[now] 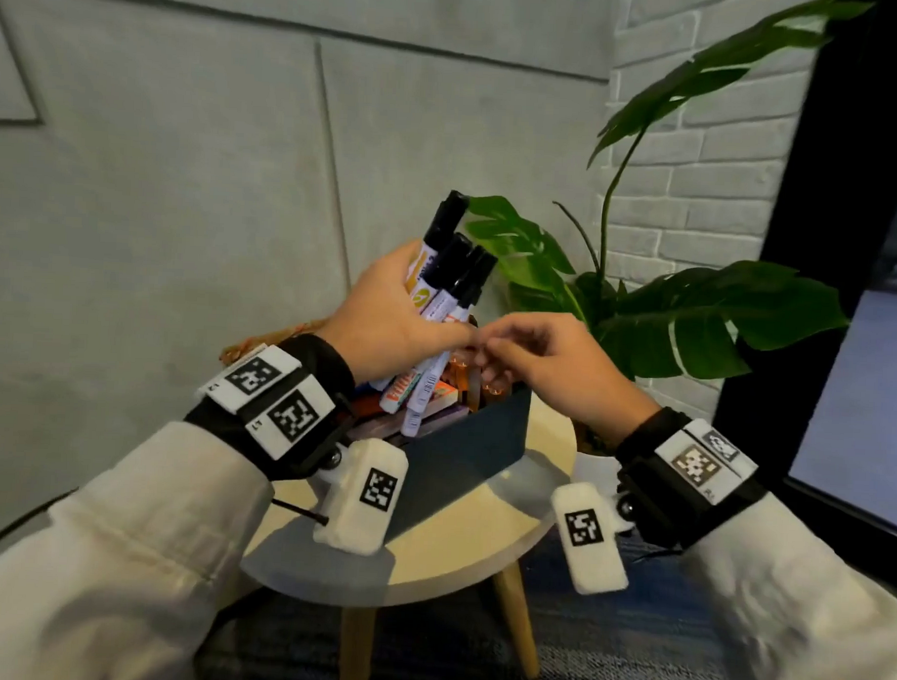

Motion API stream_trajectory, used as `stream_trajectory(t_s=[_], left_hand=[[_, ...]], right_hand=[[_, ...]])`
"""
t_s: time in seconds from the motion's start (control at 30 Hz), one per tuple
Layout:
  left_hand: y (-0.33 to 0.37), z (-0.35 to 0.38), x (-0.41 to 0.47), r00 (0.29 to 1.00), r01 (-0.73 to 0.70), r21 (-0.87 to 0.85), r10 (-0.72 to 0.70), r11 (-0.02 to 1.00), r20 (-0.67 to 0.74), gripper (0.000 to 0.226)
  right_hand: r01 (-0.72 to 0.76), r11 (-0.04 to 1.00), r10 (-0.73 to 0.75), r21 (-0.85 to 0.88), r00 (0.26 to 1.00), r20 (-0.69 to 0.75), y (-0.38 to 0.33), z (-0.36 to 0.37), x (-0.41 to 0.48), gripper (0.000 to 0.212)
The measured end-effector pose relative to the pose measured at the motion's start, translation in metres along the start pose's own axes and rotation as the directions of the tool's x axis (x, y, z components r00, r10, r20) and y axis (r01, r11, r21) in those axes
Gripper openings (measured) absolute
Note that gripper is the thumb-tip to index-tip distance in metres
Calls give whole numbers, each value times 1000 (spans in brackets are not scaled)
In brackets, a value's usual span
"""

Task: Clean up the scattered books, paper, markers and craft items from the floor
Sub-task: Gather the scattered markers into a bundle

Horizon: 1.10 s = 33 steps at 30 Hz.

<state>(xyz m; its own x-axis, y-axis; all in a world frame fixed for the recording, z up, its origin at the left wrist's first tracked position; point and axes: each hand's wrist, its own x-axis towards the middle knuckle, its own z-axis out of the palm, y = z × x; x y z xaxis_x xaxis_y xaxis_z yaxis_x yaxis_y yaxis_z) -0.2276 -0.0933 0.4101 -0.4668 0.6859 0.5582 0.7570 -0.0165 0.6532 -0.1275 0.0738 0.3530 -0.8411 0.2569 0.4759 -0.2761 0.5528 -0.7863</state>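
My left hand (386,316) grips a bundle of white markers (446,283) with black caps, held tilted above a dark blue box (462,448). The box stands on a small round table (437,555) and holds books, a marker and other craft items (433,395). My right hand (543,359) hovers over the box's far end, fingers curled, its fingertips touching the lower ends of the markers and my left fingertips. Whether it pinches anything is hidden.
A potted plant (658,308) with large green leaves stands just behind and right of the table. Grey panelled wall behind, white brick wall at the right, a dark door frame (820,253) at the far right. Blue patterned carpet (602,655) lies under the wooden table legs.
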Motion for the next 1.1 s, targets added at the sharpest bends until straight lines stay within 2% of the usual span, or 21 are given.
stream_trajectory(t_s=[0.13,0.2,0.27,0.33,0.4,0.53,0.67,0.73,0.8,0.87,1.0,1.1], left_hand=[[-1,8,-6,985,-26,139,1,990,174,36],[-7,15,-8,973,-24,286,-43,958,227,39],[-16,21,-10,965,-13,378,-87,926,247,46],[-24,25,-13,966,20,335,-105,942,237,46],[-29,24,-16,976,41,271,-97,962,196,43],[-28,6,-9,987,60,224,-91,973,131,53],[-19,-5,4,971,17,280,-82,960,223,62],[-17,-3,5,934,-3,398,-140,918,330,61],[-18,4,0,882,-115,570,-181,814,436,58],[-23,9,-4,873,-166,630,-184,759,452,56],[-28,11,-8,892,-139,607,-167,782,419,53],[-31,7,-8,895,-147,587,-145,796,421,47]], right_hand=[[-60,927,97,369,992,-82,-10,-12,-8,32],[-43,906,85,421,993,-81,-13,-15,-9,42],[-25,940,50,341,997,-62,-13,-14,-10,53],[19,984,-10,177,999,-47,-15,-10,-13,62],[65,994,-64,94,998,-5,-17,-3,-14,66],[87,986,-90,141,996,16,-20,8,-11,63],[111,990,-105,84,992,-68,-28,11,-8,61],[100,994,-96,37,991,-89,-27,11,-8,57],[56,998,-56,0,998,-38,-22,13,-9,56],[31,999,-30,-18,999,35,-14,15,-12,49],[25,995,-24,-94,1000,12,-4,15,-14,36],[74,965,-81,-252,997,-18,1,14,-9,34]])
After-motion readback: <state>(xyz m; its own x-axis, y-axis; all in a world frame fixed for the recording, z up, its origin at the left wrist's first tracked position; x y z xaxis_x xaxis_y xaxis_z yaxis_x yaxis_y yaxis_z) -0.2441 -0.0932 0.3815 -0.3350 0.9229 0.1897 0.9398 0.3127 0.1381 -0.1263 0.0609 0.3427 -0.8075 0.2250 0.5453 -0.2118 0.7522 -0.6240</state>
